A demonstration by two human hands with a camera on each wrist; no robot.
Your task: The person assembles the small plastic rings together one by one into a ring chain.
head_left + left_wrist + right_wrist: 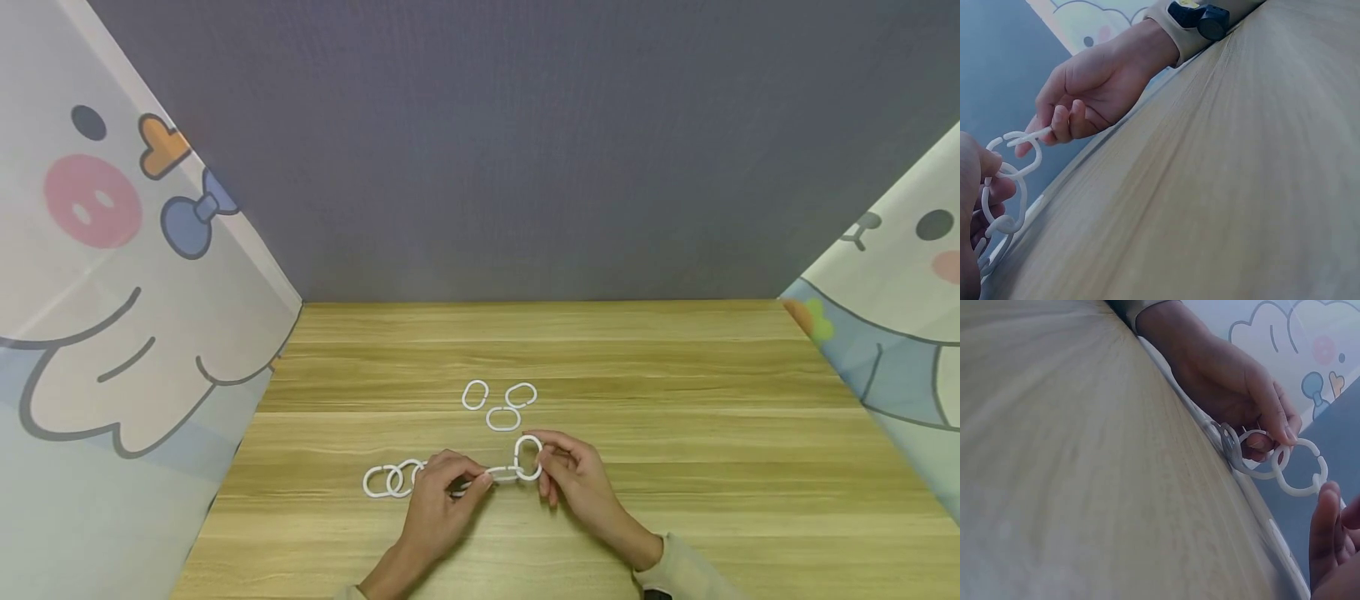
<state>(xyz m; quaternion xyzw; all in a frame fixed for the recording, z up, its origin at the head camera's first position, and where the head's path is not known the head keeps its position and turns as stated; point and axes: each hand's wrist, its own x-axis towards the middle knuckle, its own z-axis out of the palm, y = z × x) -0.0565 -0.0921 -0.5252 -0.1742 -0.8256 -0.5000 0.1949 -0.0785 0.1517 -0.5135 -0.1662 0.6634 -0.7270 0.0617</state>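
Note:
A chain of white plastic C-shaped links [366,483] runs across the front of the wooden table. My left hand [442,504] pinches a link [504,469] of it between thumb and forefinger, and covers part of the chain. Links left of this hand lie on the tabletop. To the right, my right hand [581,479] pinches the end link [528,437], which stands upright and is hooked through the link from the left hand. In the right wrist view, the link between the hands [1280,481] hangs above the table, its small gap showing.
Three loose white links lie just beyond the hands: one at the left [464,398], one at the right [507,396] and one nearer [489,419]. A grey panel [525,167] borders the wooden table [675,375] behind, with cartoon-printed panels at both sides.

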